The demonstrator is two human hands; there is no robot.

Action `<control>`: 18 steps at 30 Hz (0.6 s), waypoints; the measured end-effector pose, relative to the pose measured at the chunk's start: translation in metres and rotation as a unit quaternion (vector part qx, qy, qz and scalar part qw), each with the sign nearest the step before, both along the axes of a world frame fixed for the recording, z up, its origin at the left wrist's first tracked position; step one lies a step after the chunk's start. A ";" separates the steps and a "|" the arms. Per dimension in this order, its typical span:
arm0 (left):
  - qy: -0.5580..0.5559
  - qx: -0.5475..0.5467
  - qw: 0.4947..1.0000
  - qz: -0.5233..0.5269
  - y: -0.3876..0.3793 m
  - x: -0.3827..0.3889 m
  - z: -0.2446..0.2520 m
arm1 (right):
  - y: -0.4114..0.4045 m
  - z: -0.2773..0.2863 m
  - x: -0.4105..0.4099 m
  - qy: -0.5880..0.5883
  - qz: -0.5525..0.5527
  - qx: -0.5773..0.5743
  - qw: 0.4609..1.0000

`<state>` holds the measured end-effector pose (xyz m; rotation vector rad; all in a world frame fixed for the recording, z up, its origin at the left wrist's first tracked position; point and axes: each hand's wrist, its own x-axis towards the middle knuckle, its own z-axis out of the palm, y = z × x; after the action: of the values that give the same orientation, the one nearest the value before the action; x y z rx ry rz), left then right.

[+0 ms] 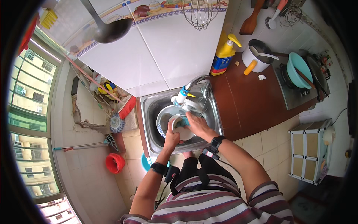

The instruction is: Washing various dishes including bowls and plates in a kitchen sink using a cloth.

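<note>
Over the stainless steel sink [148, 131], my left hand [171, 134] grips the rim of a white bowl [175, 125] that is tilted on its side. My right hand [197, 124] presses a teal scrubbing cloth or sponge [183, 122] against the inside of that bowl. Beneath both hands, a larger bowl with a blue pattern [161, 123] and other white dishes [193, 105] sit in the basin. The faucet [195, 81] arches over them, with a white and blue spout filter [182, 96] at its end. Whether water runs is hard to tell.
Right of the sink, a brown countertop [232, 112] carries a yellow pump bottle [223, 57], a white pot [256, 60] and a stove with a turquoise basin [298, 70]. A ladle [112, 30] and a whisk [201, 14] hang ahead. A red bucket [115, 163] stands on the floor at left.
</note>
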<state>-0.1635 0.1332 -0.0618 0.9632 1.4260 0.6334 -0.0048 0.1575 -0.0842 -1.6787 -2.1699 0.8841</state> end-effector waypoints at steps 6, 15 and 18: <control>0.115 0.075 0.990 0.012 0.021 -0.007 0.005 | 0.019 0.001 -0.017 0.004 -0.098 0.006 0.995; 0.252 0.059 0.929 -0.266 0.034 -0.017 0.019 | 0.013 -0.015 -0.007 0.034 0.062 0.132 0.989; 0.230 0.060 0.956 -0.173 0.029 -0.016 0.020 | 0.007 -0.005 -0.013 0.012 -0.037 0.015 0.999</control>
<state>-0.1791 0.1626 -0.0415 1.4870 1.5783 0.2398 -0.0181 0.1642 -0.0894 -1.7133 -2.0799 0.8444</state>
